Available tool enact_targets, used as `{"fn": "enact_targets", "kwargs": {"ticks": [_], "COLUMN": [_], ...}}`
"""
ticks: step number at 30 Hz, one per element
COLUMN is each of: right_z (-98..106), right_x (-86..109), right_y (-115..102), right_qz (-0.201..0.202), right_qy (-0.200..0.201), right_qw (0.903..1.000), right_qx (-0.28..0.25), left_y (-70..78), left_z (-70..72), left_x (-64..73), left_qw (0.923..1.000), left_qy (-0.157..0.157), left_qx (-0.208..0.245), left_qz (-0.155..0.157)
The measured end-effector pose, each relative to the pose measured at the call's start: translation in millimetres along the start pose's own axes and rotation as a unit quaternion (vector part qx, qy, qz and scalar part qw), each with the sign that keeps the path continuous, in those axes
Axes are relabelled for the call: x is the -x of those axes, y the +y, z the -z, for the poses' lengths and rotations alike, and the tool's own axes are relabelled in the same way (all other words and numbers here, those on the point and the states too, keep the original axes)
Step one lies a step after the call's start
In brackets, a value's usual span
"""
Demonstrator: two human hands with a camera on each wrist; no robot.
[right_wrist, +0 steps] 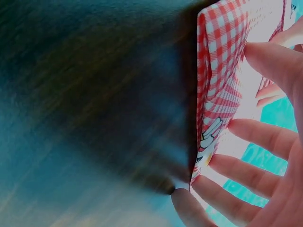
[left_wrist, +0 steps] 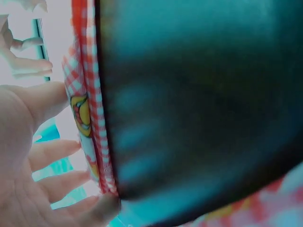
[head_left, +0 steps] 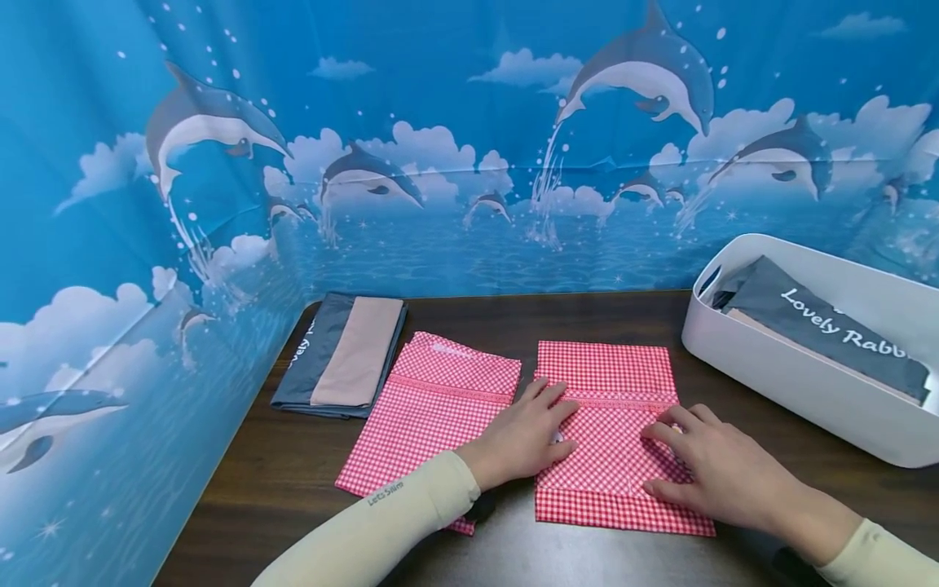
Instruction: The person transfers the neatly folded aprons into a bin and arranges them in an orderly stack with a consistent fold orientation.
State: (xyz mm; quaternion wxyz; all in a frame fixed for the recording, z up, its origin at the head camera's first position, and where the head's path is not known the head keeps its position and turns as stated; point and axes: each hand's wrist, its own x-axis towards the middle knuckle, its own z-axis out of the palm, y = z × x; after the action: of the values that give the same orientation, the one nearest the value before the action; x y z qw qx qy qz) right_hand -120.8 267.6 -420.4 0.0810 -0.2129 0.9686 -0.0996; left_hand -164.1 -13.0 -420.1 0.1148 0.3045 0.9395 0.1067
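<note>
A folded red-and-white gingham cloth (head_left: pixel 609 444) lies flat on the dark table between my two hands. My left hand (head_left: pixel 517 436) rests with spread fingers on its left edge. At the right edge, my right hand (head_left: pixel 722 477) touches the fabric with fingers apart and slightly bent. Each wrist view shows fingertips against a folded side, the gingham (left_wrist: pixel 75 71) bearing a yellow printed figure in the left one and a white printed figure in the right one. Partly under my left forearm lies a second folded gingham cloth (head_left: pixel 433 408), turned at an angle.
A folded dark grey cloth (head_left: pixel 315 367) with a beige panel (head_left: pixel 359 350) lies at the back left. On the right stands a white bin (head_left: pixel 792 399), holding a grey cloth (head_left: pixel 814 314) lettered "Lovely Rabb". A blue dolphin-print curtain (head_left: pixel 455 244) hangs behind the table (head_left: pixel 242 489).
</note>
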Motion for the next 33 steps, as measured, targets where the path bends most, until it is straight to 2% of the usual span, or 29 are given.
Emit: {"fn": "enact_targets", "kwargs": {"ticks": [6, 8, 14, 19, 22, 24, 26, 27, 30, 33], "right_z": [0.6, 0.1, -3.0, -5.5, -4.3, -1.6, 2.7, 5.2, 11.6, 15.7], "right_x": [1.3, 1.6, 5.3, 9.8, 12.0, 13.0, 12.9, 12.6, 10.4, 9.1], "right_y": [-0.4, 0.4, 5.2, 5.4, 5.0, 5.5, 8.3, 10.4, 18.5, 25.8], "right_qz": [-0.002, -0.007, -0.013, -0.007, -0.017, -0.036, -0.065, -0.081, -0.118, -0.139], "right_qy": [0.047, 0.052, 0.020, 0.021, 0.030, 0.041, 0.043, 0.040, 0.010, -0.021], "right_qw": [0.9988, 0.9986, 0.9997, 0.9997, 0.9994, 0.9983, 0.9961, 0.9944, 0.9888, 0.9817], "right_qx": [0.009, 0.010, 0.004, 0.005, -0.004, -0.020, -0.042, -0.056, -0.091, -0.129], "left_y": [3.8, 5.0, 6.7, 9.6, 10.8, 10.6, 10.2, 10.1, 9.6, 9.7], "left_z": [-2.6, -3.0, -5.2, -4.8, -4.0, -1.4, 4.5, 8.5, 21.0, 29.8], "left_x": [7.6, 10.9, 16.4, 20.9, 22.7, 22.2, 21.6, 21.4, 21.8, 23.6], "left_qw": [0.9988, 0.9989, 0.9991, 0.9982, 0.9985, 0.9989, 0.9969, 0.9935, 0.9729, 0.9527], "left_qy": [0.045, 0.041, 0.001, 0.001, 0.019, 0.041, 0.057, 0.061, 0.054, 0.033], "left_qx": [-0.004, -0.004, -0.014, -0.038, -0.030, -0.002, 0.053, 0.092, 0.210, 0.280], "left_qz": [-0.019, -0.023, -0.041, -0.048, -0.040, -0.022, 0.009, 0.027, 0.081, 0.114]}}
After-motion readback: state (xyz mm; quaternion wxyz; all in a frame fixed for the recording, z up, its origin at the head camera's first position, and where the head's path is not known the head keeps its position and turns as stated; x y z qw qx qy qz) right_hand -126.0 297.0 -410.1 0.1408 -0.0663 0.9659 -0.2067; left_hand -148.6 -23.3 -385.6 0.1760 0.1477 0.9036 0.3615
